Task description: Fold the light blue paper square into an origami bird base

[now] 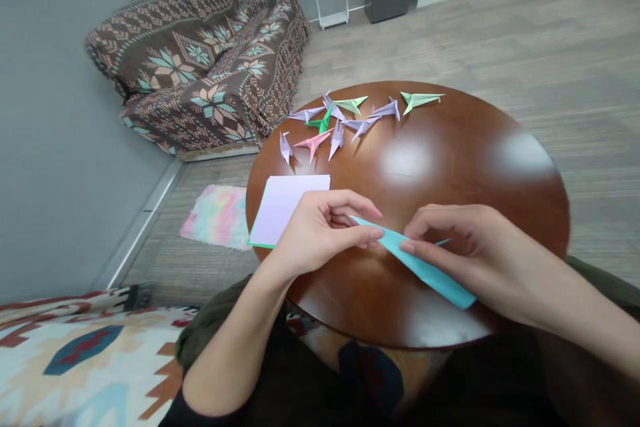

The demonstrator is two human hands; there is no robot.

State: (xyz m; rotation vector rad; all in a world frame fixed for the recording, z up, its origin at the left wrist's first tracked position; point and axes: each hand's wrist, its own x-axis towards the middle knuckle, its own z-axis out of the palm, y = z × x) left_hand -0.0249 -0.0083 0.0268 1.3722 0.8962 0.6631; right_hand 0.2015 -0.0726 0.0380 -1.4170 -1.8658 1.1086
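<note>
Round polished wood table [425, 167], patterned couch [200, 60] behind. On my feed, left hand [320, 230] and right hand [465, 247] both pinch a folded turquoise paper strip [425, 273] above the table, fingertips clamped, apparently to hold the fold tight. Lilac paper sheets [287, 210] lie near the left hand, origami planes [335, 127] farther off, out of the way.

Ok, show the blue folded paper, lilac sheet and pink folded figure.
Blue folded paper [435, 277]: head view, on lower end.
Lilac sheet [280, 207]: head view, on its middle.
Pink folded figure [313, 142]: head view, on its body.
</note>
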